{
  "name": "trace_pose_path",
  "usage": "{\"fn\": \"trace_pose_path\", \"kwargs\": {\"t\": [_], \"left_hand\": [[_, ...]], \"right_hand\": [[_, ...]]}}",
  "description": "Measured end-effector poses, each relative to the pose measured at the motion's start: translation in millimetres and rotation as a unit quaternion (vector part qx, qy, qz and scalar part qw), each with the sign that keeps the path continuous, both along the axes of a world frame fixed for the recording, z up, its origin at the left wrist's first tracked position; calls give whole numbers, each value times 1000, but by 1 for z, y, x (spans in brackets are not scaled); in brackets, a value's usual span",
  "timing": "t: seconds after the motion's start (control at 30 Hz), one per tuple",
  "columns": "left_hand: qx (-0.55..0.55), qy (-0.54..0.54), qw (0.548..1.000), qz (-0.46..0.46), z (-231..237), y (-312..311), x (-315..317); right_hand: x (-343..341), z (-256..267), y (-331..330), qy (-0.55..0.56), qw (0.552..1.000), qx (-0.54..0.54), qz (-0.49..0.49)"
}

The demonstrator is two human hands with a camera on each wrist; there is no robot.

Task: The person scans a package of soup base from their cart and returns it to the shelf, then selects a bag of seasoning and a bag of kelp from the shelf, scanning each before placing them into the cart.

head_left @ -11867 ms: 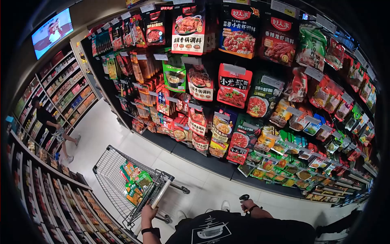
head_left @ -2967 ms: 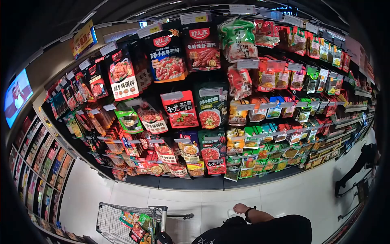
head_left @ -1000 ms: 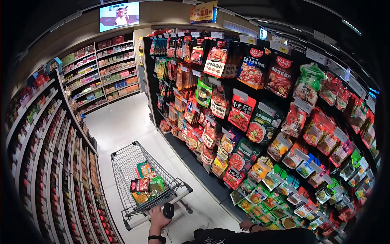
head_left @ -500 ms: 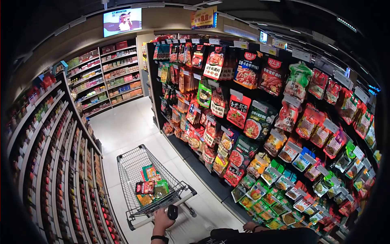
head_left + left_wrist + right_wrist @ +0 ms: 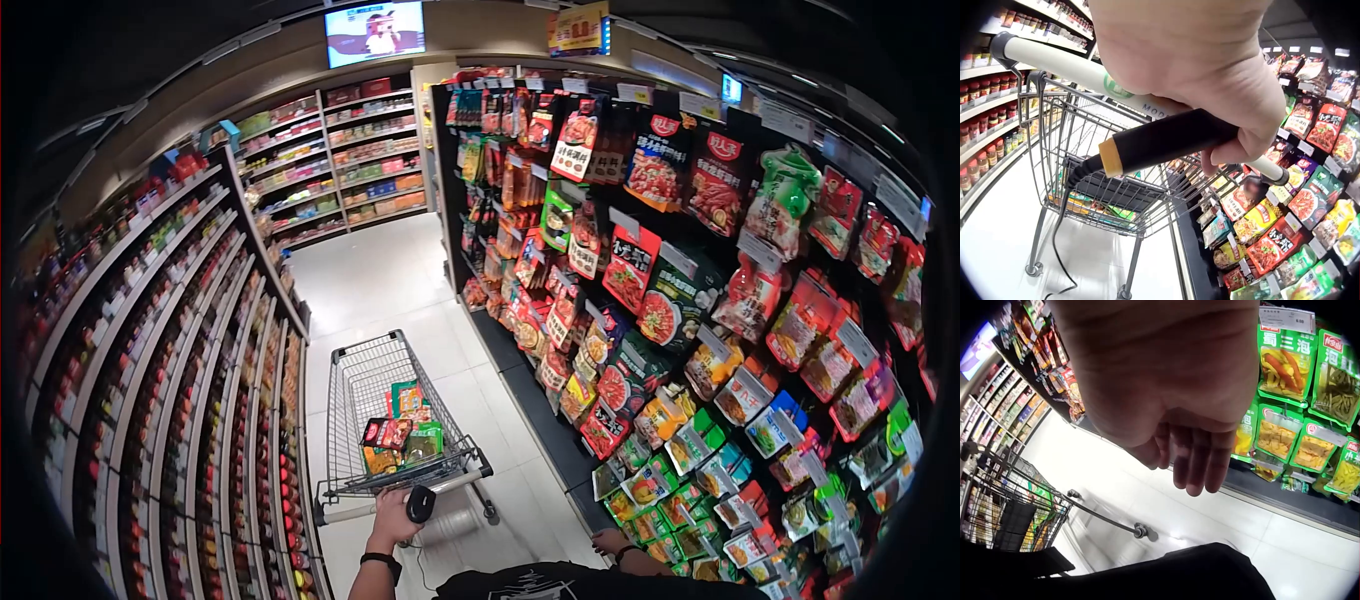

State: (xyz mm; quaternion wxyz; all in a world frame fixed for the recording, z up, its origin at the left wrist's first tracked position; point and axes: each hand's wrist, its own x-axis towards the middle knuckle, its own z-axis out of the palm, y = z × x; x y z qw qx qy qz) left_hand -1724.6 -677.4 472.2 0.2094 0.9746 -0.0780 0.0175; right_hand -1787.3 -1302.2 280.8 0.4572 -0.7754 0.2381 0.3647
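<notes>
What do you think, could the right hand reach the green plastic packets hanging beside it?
Probably yes: the right hand appears empty, and nothing visible blocks the way to the green plastic packets.

Lit screen (image 5: 375, 33). Yellow sign (image 5: 578, 31), right of screen. Back shelves (image 5: 333, 160), stocked, below screen. Jar shelves (image 5: 268, 246), lower left of screen. Hanging pouches (image 5: 631, 265), lower right of screen.

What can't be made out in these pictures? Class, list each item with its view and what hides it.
Rest of the lettering on the cart handle: left wrist view, covered by the left hand and black device.
Whatever lies directly behind the right hand: right wrist view, blocked by it.
Small print on the packets in the cart: head view, too small.
Labels on the red-lidded jars: left wrist view, too small.
</notes>
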Motion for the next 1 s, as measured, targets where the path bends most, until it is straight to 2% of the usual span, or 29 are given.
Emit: {"fn": "trace_pose_path", "kwargs": {"t": [0.1, 0.2, 0.27, 0.3, 0.37, 0.4, 0.47, 0.53, 0.57, 0.6, 0.67, 0.7, 0.77, 0.8, 0.83, 0.9, 0.97, 1.0], "left_hand": [[34, -10, 999, -17, 22, -17, -10], [-6, 37, 999, 9, 33, -33, -13], [14, 30, 999, 2, 30, -41, -16], [14, 32, 999, 8, 29, -47, -17], [32, 24, 999, 2, 19, -52, -19], [23, 21, 999, 5, 17, -57, -22], [6, 14, 1000, 4, 14, -67, -23], [-25, 16, 1000, 8, 7, -72, -26], [-30, 21, 999, -2, 3, -73, -30], [-34, 23, 999, -11, 2, -73, -30], [-23, 25, 998, -45, -13, -68, -29], [-35, 69, 996, -48, -12, -67, -30], [-46, 69, 994, -77, -13, -63, -34], [-52, 68, 992, -91, -11, -63, -37], [-55, 65, 993, -87, -4, -63, -42], [-63, 77, 992, -80, 0, -61, -50], [-57, 88, 991, -78, 10, -59, -53], [-50, 95, 991, -79, 19, -58, -57]], "right_hand": [[0, 1, -14, -17, 997, 33, -65], [-18, -37, -39, 32, 995, 38, -84], [-29, -58, -58, 153, 987, 39, -22], [-35, -86, -78, 139, 988, 19, 56], [-48, -93, -93, 112, 973, -17, 201], [-52, -93, -90, 132, 979, -26, 152], [-58, -51, -75, 171, 983, -44, 45], [-70, -54, -73, 41, 987, -72, 134], [-72, -66, -73, 53, 994, -46, 89], [-72, -95, -82, 84, 995, 54, 6], [-78, -91, -54, 45, 998, -12, -36], [-77, -72, -35, 31, 995, 31, -92], [-63, -24, 12, 0, 975, 107, -195], [-45, -28, 29, -22, 975, 106, -193], [-29, -13, 53, -106, 980, 55, -161], [9, 12, 86, -322, 943, 17, -83], [49, 122, 135, -446, 888, -98, -53], [70, 152, 151, -489, 866, -95, -46]]}}
